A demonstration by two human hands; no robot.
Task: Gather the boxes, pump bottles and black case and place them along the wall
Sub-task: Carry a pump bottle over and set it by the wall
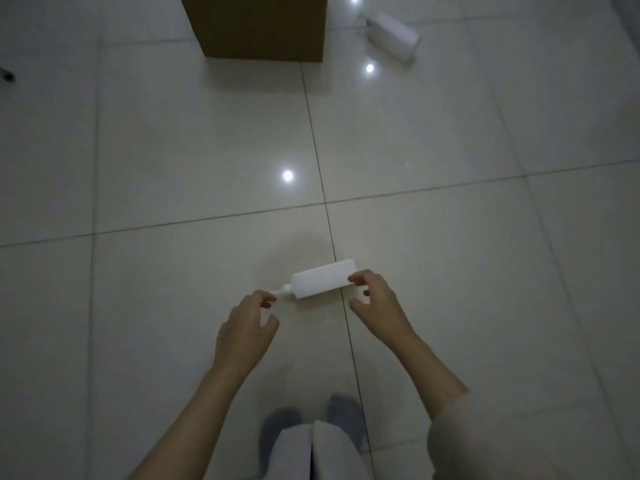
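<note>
Your left hand (pixel 247 325) and right hand (pixel 375 299) hung open, gripping nothing, at either end of the bottle (pixel 323 278); a glancing touch could have rolled it away.

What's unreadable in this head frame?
- Brown cardboard box: cut off by the top edge.
- Dark object: cut off by the left edge, unidentifiable.
- Near white pump bottle: whether the left hand or right hand grips it is unclear.
- Far white pump bottle: blurred.
</note>
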